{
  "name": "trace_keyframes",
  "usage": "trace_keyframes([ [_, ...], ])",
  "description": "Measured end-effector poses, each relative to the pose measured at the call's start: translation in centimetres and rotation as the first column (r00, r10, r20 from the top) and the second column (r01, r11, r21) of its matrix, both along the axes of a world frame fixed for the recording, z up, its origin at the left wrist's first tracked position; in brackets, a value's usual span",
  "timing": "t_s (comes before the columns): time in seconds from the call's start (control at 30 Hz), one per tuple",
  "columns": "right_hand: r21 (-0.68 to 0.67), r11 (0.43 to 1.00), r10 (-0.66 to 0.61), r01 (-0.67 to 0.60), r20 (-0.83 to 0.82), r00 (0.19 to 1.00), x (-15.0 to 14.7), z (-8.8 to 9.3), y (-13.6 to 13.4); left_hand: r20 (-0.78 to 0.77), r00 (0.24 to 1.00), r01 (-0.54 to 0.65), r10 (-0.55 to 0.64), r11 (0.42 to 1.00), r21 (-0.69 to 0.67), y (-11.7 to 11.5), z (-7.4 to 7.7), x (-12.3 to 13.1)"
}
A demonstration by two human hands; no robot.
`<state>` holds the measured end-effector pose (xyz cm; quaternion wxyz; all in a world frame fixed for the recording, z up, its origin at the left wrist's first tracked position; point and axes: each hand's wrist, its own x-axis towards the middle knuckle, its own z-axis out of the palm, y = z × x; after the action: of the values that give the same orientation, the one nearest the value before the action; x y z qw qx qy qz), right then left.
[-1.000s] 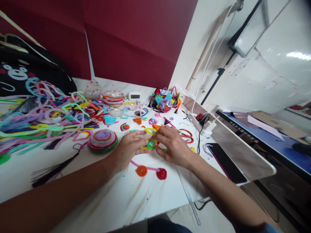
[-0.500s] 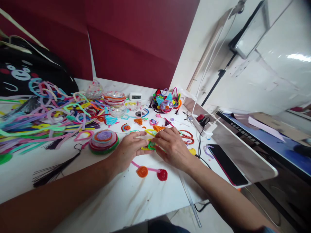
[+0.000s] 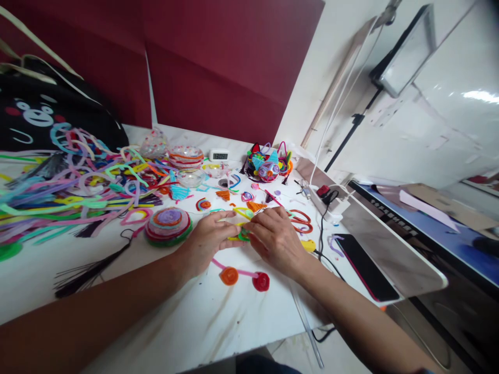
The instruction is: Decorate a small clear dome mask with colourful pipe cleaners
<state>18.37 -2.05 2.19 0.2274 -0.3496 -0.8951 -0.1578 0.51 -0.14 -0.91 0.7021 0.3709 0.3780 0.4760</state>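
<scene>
- Evidently both hands are at work low over the white table [image 3: 212, 324], near its front edge, and we record them close together, fingertips almost meeting.
- Left hand [image 3: 208, 238]: fingers pinched on the near side of a small green-and-yellow piece [image 3: 244, 235]; we see yellow strip beside the fingertips.
- Right hand [image 3: 277, 238]: knuckles up, fingers bent down onto the green part of the same piece. We cannot tell how firm either pinch is, as the fingers cover most of it.
- Just beyond the fingertips we note a yellow loop [image 3: 242, 211]; whether it joins the piece, we cannot tell.
- Nearer to us than the hands lies a pink strip [image 3: 244, 271] bearing an orange coil [image 3: 228, 276] and a red coil [image 3: 261, 281].
- Beside the left wrist, we log a striped dome [image 3: 169, 226], purple on top and green at the base; a black tassel [image 3: 88, 271] lies near it.
- Farther left, we find a tangled heap of fuzzy strips [image 3: 88, 182].
- Beyond the right hand: red-handled scissors [image 3: 301, 222]. By the right forearm, we mark a dark slab [image 3: 368, 267].
</scene>
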Motion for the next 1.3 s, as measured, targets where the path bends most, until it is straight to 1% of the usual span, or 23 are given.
trace_keyframes([
  [0.17,-0.042,0.999,0.011,-0.014,-0.058,0.998,-0.1,-0.2,-0.1,-0.026,1.0,-0.004,0.004,1.0,0.002,-0.2,0.4,0.1],
  [0.23,-0.082,0.996,0.03,-0.043,-0.146,0.989,0.0,-0.2,-0.1,-0.042,0.999,0.0,0.001,1.0,0.017,-0.2,0.6,0.1],
  [0.3,-0.142,0.987,0.034,-0.077,-0.284,0.958,0.0,0.0,-0.2,-0.054,0.999,-0.004,0.005,1.0,0.023,-0.2,0.8,0.1],
  [0.4,-0.232,0.968,-0.029,-0.092,-0.471,0.882,0.4,0.6,-0.3,-0.065,0.998,-0.004,0.005,1.0,0.007,-0.2,1.1,0.1],
  [0.47,-0.283,0.957,-0.092,-0.071,-0.526,0.846,0.9,1.1,0.0,-0.071,0.997,0.015,-0.014,1.0,0.005,-0.2,1.4,0.1],
  [0.53,-0.366,0.929,-0.169,-0.051,-0.543,0.823,1.5,1.6,0.4,-0.08,0.996,0.05,-0.049,0.999,0.006,-0.1,1.8,0.0],
  [0.57,-0.429,0.902,-0.212,-0.054,-0.548,0.809,1.8,1.7,0.7,-0.087,0.994,0.07,-0.069,0.997,0.009,-0.1,2.0,0.0],
  [0.6,-0.506,0.86,-0.257,-0.073,-0.551,0.794,2.1,1.8,1.0,-0.095,0.991,0.092,-0.09,0.996,0.014,0.0,2.2,-0.1],
  [0.63,-0.585,0.804,-0.298,-0.108,-0.553,0.778,2.3,1.9,1.3,-0.102,0.989,0.111,-0.108,0.994,0.021,0.0,2.3,-0.2],
  [0.7,-0.716,0.666,-0.362,-0.21,-0.556,0.749,2.6,2.2,1.7,-0.11,0.984,0.146,-0.141,0.989,0.035,0.1,2.7,-0.4],
  [0.73,-0.755,0.603,-0.384,-0.258,-0.558,0.736,2.5,2.5,1.7,-0.11,0.982,0.16,-0.155,0.986,0.042,0.1,2.9,-0.5],
  [0.77,-0.779,0.552,-0.4,-0.296,-0.559,0.726,2.5,2.7,1.7,-0.112,0.979,0.174,-0.168,0.984,0.045,0.1,3.0,-0.6],
  [0.8,-0.793,0.517,-0.41,-0.324,-0.561,0.719,2.4,3.0,1.7,-0.114,0.977,0.186,-0.179,0.981,0.05,0.1,3.2,-0.7],
  [0.83,-0.798,0.496,-0.415,-0.342,-0.564,0.714,2.2,3.3,1.6,-0.116,0.975,0.199,-0.192,0.978,0.056,0.1,3.3,-0.8],
  [0.97,-0.804,0.459,-0.391,-0.378,-0.565,0.726,1.6,4.3,1.0,-0.134,0.961,0.255,-0.242,0.962,0.095,0.1,3.7,-1.1],
  [1.13,-0.817,0.395,-0.331,-0.42,-0.553,0.764,1.0,4.6,1.0,-0.222,0.941,0.288,-0.253,0.948,0.139,-0.2,4.2,-1.0],
  [1.2,-0.818,0.347,-0.321,-0.46,-0.564,0.761,0.9,4.6,1.2,-0.261,0.933,0.291,-0.246,0.945,0.151,-0.4,4.3,-1.0],
  [1.3,-0.811,0.228,-0.349,-0.539,-0.585,0.732,1.0,4.6,1.5,-0.302,0.92,0.303,-0.251,0.943,0.139,-0.4,4.6,-1.0],
])
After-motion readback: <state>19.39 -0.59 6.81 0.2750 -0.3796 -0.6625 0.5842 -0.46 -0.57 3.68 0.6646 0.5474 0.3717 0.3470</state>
